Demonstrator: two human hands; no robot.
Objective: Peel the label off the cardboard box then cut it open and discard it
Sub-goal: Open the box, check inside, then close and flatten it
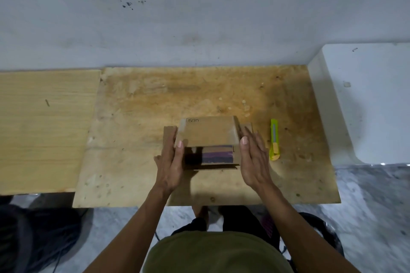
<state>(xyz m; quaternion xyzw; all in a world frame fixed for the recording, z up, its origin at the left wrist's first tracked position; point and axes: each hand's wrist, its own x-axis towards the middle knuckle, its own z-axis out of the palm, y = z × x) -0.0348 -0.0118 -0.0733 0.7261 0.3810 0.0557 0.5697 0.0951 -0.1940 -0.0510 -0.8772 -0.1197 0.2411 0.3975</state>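
A small brown cardboard box (208, 132) sits in the middle of the plywood board (155, 104), with side flaps spread out left and right. A purple-striped label (217, 154) shows on its near face. My left hand (169, 162) presses flat against the box's left side, thumb on the top edge. Flat against the right side lies my right hand (255, 157), fingers straight. Both hands clamp the box between them. A yellow-green utility knife (274, 139) lies on the board just right of my right hand, untouched.
A paler wooden panel (42, 131) adjoins the board on the left. A white block-shaped object (363, 104) stands at the right. A grey wall runs behind. Marbled floor and dark objects lie below the board's near edge.
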